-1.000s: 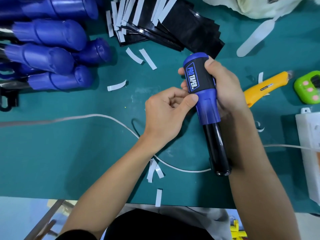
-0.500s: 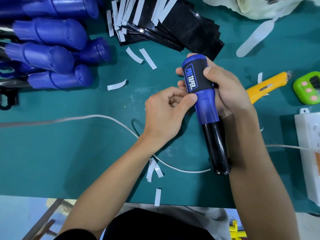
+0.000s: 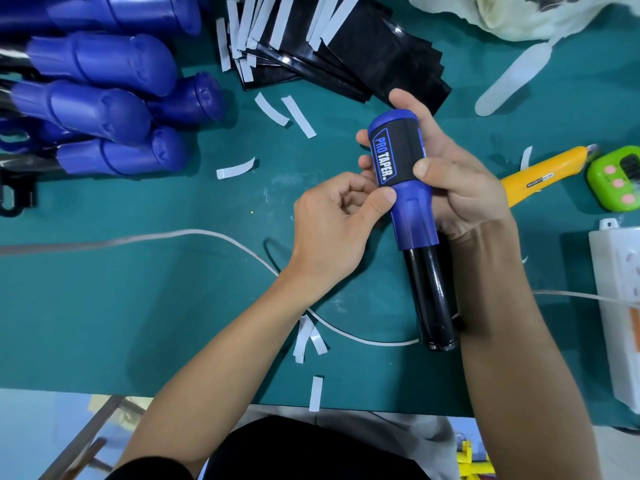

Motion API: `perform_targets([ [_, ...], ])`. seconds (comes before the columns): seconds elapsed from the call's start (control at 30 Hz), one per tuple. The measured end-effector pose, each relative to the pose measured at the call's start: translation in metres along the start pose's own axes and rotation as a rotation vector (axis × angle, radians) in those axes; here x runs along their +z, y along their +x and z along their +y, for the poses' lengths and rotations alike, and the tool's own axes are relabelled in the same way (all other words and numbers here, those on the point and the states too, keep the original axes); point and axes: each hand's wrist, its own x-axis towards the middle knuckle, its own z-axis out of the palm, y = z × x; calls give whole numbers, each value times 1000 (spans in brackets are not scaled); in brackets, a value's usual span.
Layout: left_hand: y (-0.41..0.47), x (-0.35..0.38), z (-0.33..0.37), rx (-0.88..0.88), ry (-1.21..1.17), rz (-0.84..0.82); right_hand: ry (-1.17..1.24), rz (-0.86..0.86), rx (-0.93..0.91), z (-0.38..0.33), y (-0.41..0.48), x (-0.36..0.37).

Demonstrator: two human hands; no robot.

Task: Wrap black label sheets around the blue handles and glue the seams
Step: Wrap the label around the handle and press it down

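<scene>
A blue handle [image 3: 412,216] on a black tube [image 3: 433,299] is held above the green mat. A black label sheet [image 3: 398,150] printed PRO TAPER is wrapped round its upper part. My right hand [image 3: 460,181] grips the handle from the right, thumb on the label and fingertips showing past its left side. My left hand [image 3: 332,223] has its fingers curled and its thumb pressed against the label's lower left edge. A stack of black label sheets [image 3: 363,53] with white strips lies at the top middle. Several bare blue handles [image 3: 104,109] are piled at the top left.
White backing strips [image 3: 298,116] lie scattered on the green mat [image 3: 138,306]. A white cable [image 3: 194,235] crosses it. A yellow utility knife [image 3: 543,174], a green device [image 3: 620,178] and a white power strip [image 3: 620,299] sit at the right. A pale spatula [image 3: 512,81] lies top right.
My right thumb has slid down the label from near the handle's top to its lower part. The handle has shifted slightly. My left thumb stays at the label's lower edge.
</scene>
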Motion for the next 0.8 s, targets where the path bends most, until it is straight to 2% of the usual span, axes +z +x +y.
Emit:
perform_targets([
  [0.17,0,-1,1,2,-15,0,6,-16,4,0,-1,2],
  [0.3,0,-4,3,57,3,34,102,32,-33,6,2,16],
  [0.4,1,-10,6,163,28,98,115,89,-29,8,6,22],
  [0.5,8,-19,6,363,105,188,138,99,-20,8,5,23],
  [0.57,15,-22,6,380,51,105,131,89,-28,8,4,23],
  [0.7,16,-19,5,218,-254,-193,186,105,43,9,3,29],
  [0.8,17,-21,8,114,-331,-247,203,101,85,7,0,32],
])
